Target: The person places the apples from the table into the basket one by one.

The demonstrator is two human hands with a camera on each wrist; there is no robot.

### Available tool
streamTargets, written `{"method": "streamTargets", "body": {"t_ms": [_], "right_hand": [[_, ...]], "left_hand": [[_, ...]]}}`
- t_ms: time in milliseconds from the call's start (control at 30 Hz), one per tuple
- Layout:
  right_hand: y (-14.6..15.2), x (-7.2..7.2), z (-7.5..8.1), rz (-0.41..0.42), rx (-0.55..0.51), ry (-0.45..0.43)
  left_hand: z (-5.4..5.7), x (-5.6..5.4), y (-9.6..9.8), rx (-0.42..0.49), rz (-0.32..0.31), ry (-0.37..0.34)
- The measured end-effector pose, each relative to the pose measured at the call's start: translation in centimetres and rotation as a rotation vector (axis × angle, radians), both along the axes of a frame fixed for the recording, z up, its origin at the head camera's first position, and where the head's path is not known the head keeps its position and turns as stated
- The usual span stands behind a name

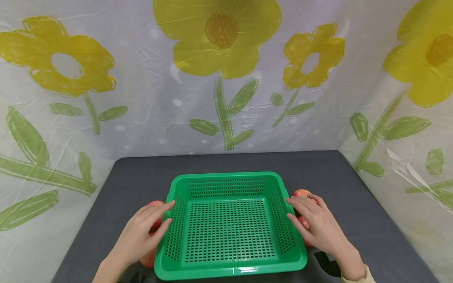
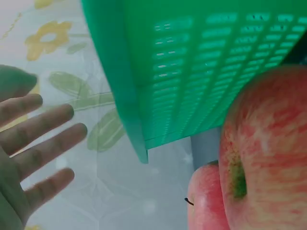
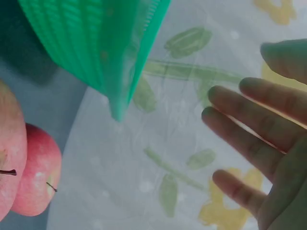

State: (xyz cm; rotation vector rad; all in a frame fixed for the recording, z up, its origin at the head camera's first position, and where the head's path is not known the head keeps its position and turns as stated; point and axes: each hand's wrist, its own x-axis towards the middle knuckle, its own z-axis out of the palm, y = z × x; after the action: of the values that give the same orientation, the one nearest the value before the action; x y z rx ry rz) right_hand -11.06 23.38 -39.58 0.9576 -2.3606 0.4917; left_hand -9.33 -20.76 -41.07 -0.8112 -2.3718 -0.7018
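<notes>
A green plastic basket with slotted walls stands in the middle of the table, with nothing inside it. My left hand hovers at its left rim, fingers extended. On the other side my right hand is beside the right rim, fingers spread. Both wrist views show a gap between the fingers and the basket. Red apples lie outside the basket, partly hidden by the hands: a left apple with a smaller-looking apple behind it, and on the right an apple with another apple next to it.
A dark grey cloth covers the table. Behind and at both sides hangs a pale curtain printed with yellow flowers and green leaves. Something black lies beneath the right wrist.
</notes>
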Motion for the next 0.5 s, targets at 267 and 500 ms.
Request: {"method": "streamTargets", "body": {"t_ms": [267,500], "right_hand": [[-1.3,1.9,-0.5,0.108,-0.074,0.109],[-1.8,3.1,-2.0,0.199,-0.065,0.057]], "left_hand": [[-1.4,2.6,-0.4,0.185,0.0,0.062],[-3.6,4.3,-1.4,0.176,0.101,-0.06]]}}
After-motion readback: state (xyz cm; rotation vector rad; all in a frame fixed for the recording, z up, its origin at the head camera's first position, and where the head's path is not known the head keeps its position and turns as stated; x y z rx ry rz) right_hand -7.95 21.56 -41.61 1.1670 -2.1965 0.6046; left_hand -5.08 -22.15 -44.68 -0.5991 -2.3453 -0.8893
